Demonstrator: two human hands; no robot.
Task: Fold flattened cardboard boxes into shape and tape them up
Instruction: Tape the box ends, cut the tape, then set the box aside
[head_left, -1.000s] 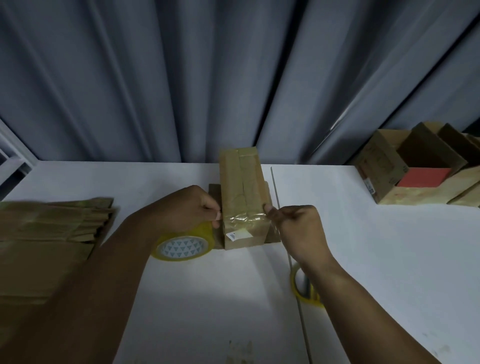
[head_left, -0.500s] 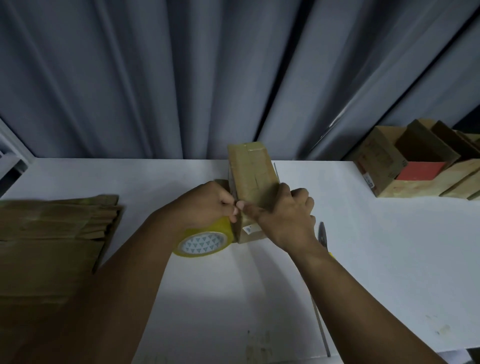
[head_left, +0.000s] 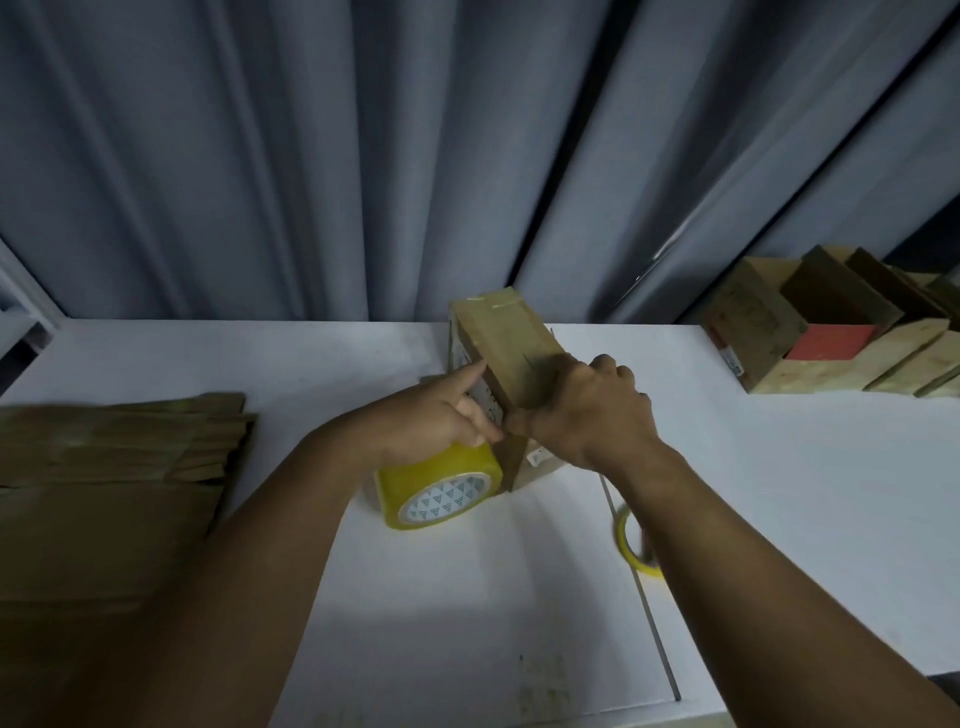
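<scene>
A taped cardboard box (head_left: 511, 343) is held at an angle near the middle of the white counter (head_left: 779, 493), its far end raised toward the grey curtain (head_left: 311, 156). Whether its near end rests on the counter cannot be told, as that end is partly hidden by the hands.

The left grip (head_left: 441, 415) is set against the box's left face: the index finger is laid straight along a white label there, while the thumb and remaining fingers are curled in at the near edge. The right grip (head_left: 587, 410) is wrapped over the top of the box, fingers curled down its right side, with the thumb brought to the same near edge so that the two thumbs almost meet. The box is thus pinched between both grips.

A wide yellow tape roll (head_left: 441, 493) is seen lying on the counter just below the left wrist, right beside the box's near end. A second, thinner yellow roll (head_left: 631, 545) is blurred and partly covered by the right forearm.

A stack of flattened cardboard (head_left: 104, 467) is piled at the counter's left edge. Folded boxes (head_left: 753, 322) are lined up at the far right, one showing a red panel (head_left: 826, 340) inside.
</scene>
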